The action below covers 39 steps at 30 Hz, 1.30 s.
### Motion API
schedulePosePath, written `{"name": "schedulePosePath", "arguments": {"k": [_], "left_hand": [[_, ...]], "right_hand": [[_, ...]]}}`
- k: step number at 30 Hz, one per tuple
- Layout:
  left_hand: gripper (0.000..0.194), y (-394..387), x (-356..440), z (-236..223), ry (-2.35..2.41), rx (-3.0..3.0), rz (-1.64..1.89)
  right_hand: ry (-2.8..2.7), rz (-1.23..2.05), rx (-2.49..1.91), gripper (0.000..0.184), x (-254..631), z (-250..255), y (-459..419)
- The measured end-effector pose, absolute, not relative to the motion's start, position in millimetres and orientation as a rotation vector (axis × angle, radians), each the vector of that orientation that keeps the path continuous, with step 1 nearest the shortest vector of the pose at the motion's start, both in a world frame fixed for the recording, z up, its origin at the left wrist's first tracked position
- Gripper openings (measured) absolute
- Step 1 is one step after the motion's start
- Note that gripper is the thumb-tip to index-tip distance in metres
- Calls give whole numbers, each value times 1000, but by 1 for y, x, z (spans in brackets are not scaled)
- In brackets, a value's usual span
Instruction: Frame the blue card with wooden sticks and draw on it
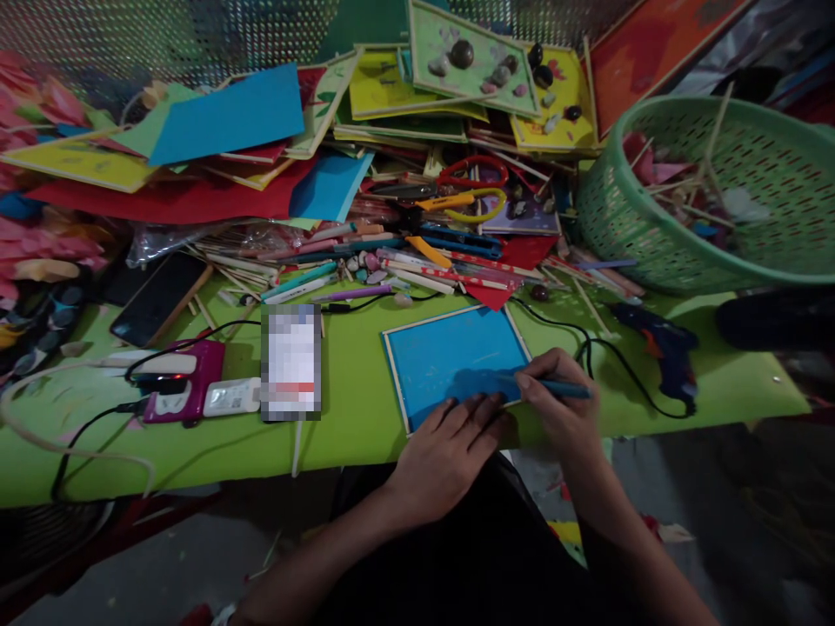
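Note:
A blue card [444,348] edged with thin pale sticks lies on the green tabletop, with faint light marks on its face. My left hand [450,448] rests flat on the card's near edge, fingers stretched out. In my right hand [562,404] a blue pen [566,389] is gripped between thumb and fingers. The pen points left over the card; whether its tip touches the surface I cannot tell. The right hand sits at the card's right corner.
A phone [290,361] with a blurred screen and a magenta power strip [186,382] lie left. Pens, scissors [457,202] and framed cards [473,56] are piled behind. At right stand a glue gun [665,348], its cable, and a green basket [652,217] holding sticks.

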<state>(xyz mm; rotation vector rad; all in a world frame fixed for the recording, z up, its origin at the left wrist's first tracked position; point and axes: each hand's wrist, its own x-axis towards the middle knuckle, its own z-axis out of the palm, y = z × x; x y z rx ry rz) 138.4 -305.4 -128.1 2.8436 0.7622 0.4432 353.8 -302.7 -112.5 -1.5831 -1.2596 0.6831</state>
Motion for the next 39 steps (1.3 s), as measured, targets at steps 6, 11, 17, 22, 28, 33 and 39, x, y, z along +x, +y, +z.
{"name": "schedulePosePath", "arguments": {"k": [6, 11, 17, 22, 28, 33, 39], "left_hand": [[45, -305, 139, -128, 755, 2838, 440], [47, -305, 139, -130, 760, 2847, 441], [48, -305, 138, -128, 757, 2833, 453], [45, -304, 138, -125, 771, 2843, 445], [45, -305, 139, -125, 798, 2847, 449], [45, -304, 139, -125, 795, 2847, 445], [45, -304, 139, -126, 805, 2856, 446]], "right_hand": [[-1279, 705, -1585, 18, 352, -111, -302], [-1333, 673, -1594, 17, 351, -108, -300], [-1358, 592, -1618, 16, 348, -106, -299], [-1268, 498, -1655, 16, 348, -109, -299], [-1175, 342, -1725, 15, 348, -107, -296], [-1101, 284, -1757, 18, 348, -109, -295], [-1093, 250, -1701, 17, 350, -113, -296]]}}
